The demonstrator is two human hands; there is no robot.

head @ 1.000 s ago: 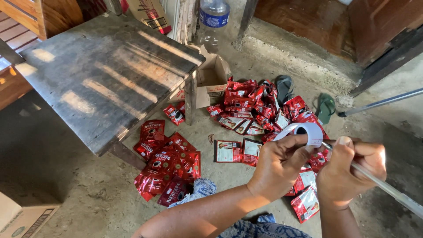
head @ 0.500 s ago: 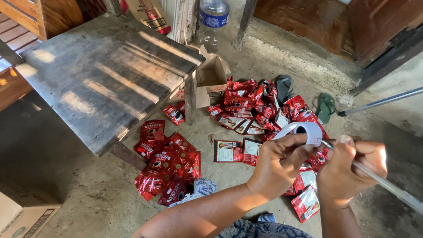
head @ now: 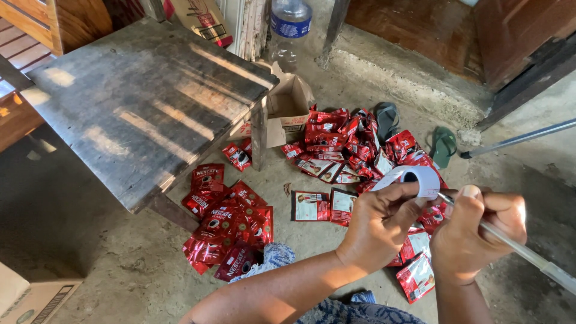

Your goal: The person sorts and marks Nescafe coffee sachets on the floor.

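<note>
Wooden bench, weathered, standing on the floor. Below its front edge: heap of red sachets. Right of the bench leg: open carton, second sachet pile. Further right: left hand closed around a white tape roll; right hand gripping a thin rod, possibly a blade.

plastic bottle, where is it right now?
Head view, top centre: the plastic bottle stands on the floor behind the wooden table, just above the open cardboard box.
</note>
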